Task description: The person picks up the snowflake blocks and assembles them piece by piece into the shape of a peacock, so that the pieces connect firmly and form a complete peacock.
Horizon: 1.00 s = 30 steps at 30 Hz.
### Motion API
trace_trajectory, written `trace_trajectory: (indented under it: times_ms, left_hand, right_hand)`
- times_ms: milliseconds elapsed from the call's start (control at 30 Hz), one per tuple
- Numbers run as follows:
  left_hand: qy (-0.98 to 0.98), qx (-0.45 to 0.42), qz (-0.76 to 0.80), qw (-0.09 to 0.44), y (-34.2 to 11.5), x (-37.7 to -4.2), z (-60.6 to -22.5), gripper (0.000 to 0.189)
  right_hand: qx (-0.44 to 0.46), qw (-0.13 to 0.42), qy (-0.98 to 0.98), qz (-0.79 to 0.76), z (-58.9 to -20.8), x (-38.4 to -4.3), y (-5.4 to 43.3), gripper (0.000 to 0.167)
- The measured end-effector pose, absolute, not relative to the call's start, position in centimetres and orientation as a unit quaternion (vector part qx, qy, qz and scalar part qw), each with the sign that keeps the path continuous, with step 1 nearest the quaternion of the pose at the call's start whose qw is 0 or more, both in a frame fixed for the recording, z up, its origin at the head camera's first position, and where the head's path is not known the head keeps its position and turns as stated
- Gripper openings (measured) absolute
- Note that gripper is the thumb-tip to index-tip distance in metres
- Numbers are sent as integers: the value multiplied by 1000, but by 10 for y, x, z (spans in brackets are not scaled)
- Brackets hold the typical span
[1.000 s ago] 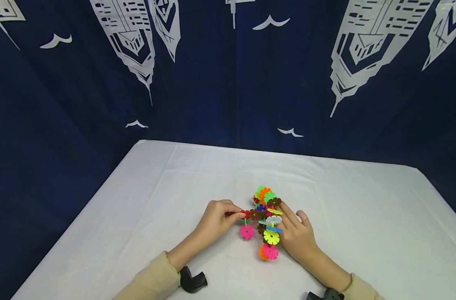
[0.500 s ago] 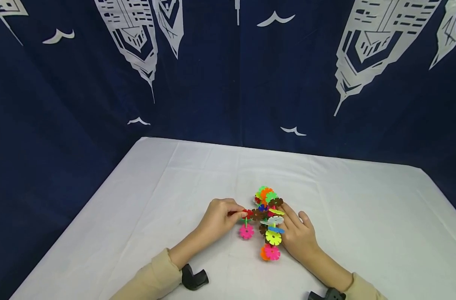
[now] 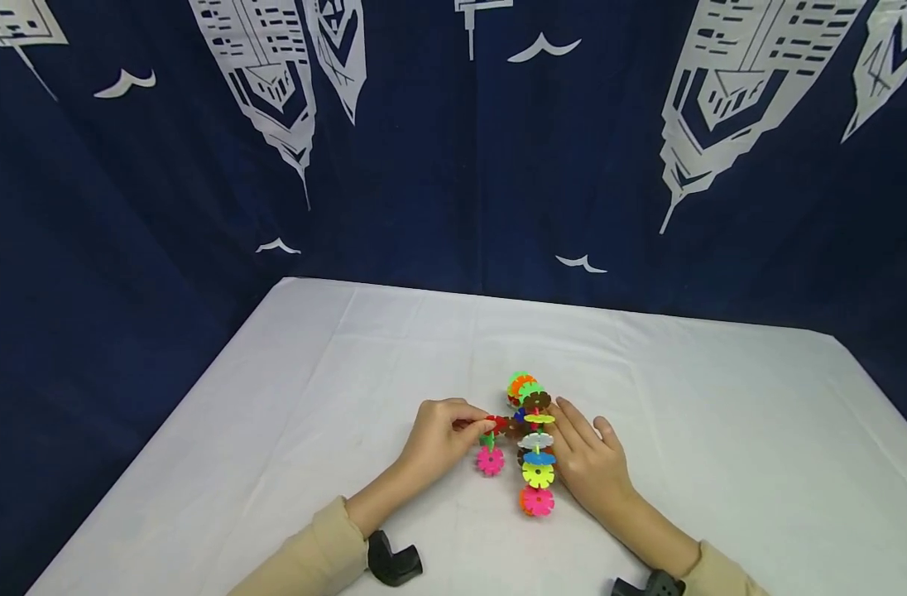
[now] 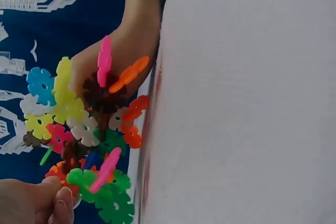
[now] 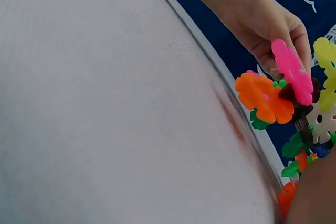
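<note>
Interlocking flower-shaped plastic discs form a many-coloured figure point(image 3: 538, 473) on the table, with pink, yellow, blue, white, brown, green and orange pieces. My left hand point(image 3: 440, 432) pinches a red disc point(image 3: 496, 425) at its left side between thumb and fingers. A pink disc point(image 3: 490, 461) hangs below that spot on a green one. My right hand point(image 3: 589, 455) lies along the figure's right side with fingers extended; whether they touch it cannot be told. In the left wrist view, an orange disc point(image 4: 129, 74) and a pink disc point(image 4: 105, 61) stick out from a brown one point(image 4: 105, 92).
A white cloth covers the table point(image 3: 394, 348). Behind it hangs a dark blue curtain point(image 3: 424, 165) printed with white buildings and birds. Black wrist devices sit by the left sleeve point(image 3: 394, 561) and the right sleeve point(image 3: 650, 584).
The figure has turned slightly, so its front column of discs now stands more in line toward me. My right fingers are straighter beside it. The left hand keeps its pinch on the red disc.
</note>
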<state>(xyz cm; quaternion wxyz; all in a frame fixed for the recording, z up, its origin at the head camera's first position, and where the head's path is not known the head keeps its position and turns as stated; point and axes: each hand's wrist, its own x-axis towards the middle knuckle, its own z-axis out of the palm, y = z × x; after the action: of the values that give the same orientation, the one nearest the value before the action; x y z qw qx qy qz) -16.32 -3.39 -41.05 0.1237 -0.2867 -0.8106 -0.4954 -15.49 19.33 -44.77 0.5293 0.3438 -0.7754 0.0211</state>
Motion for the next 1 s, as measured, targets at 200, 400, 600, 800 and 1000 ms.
trace_trajectory:
  times_ms: [200,400,600,800,1000]
  left_hand:
    - [-781,-258,-560,95,-40,-167,-411,7]
    - [-770,-267,-575,68,-53,-188,-422,10]
    - [-788,-289,-543,19,-60,-196,-423,37]
    - [-842,-314,-439,-7,-58,-199,-426,55]
    - [-842,-323,-431,-3,-52,-205,-426,40]
  right_hand:
    - [335,494,-801,48,-437,-150,189,29]
    - [320,299,-878,192,-424,-148,197,49]
    - [237,108,-891,373,-428,-143,214,69]
    - [205,96,-895,385,-435,-144,214,54]
    - [208,139,-888,386,-439,-149,211,35]
